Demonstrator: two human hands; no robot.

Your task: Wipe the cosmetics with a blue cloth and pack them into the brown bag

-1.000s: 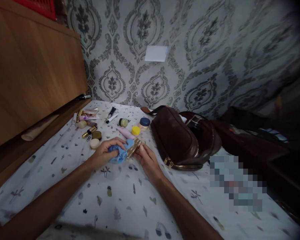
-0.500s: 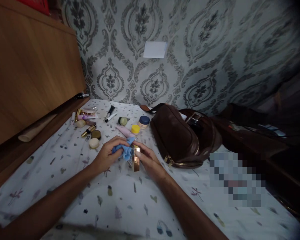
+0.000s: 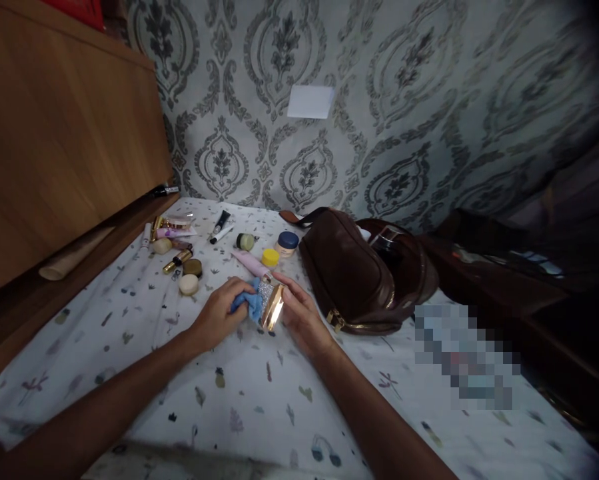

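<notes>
Bunched in the left hand [image 3: 223, 313]: a blue cloth [image 3: 247, 305], grasped between thumb and fingers and touching the side of a small glittery item [image 3: 274, 310] with a shiny gold end. Gripped at that gold end by the right hand [image 3: 305, 317], thumb near its edge, other fingers partly hidden. Held over the middle of the patterned sheet [image 3: 249, 400], well in from the left edge. Just beyond, toward the far edge by the wall [image 3: 219, 160]: a pink tube [image 3: 249, 262] and a yellow-lidded jar [image 3: 270, 257]; to the right, a brown bag [image 3: 352, 280].

Probably wiping, to judge by the cloth contact. Best to steady the gold end firmly but with little finger contact, against fresh smudges. Press a flat fold rather than a loose bunch. Work gently over the glittery texture, avoiding snags, low above the sheet in case of a slip.
</notes>
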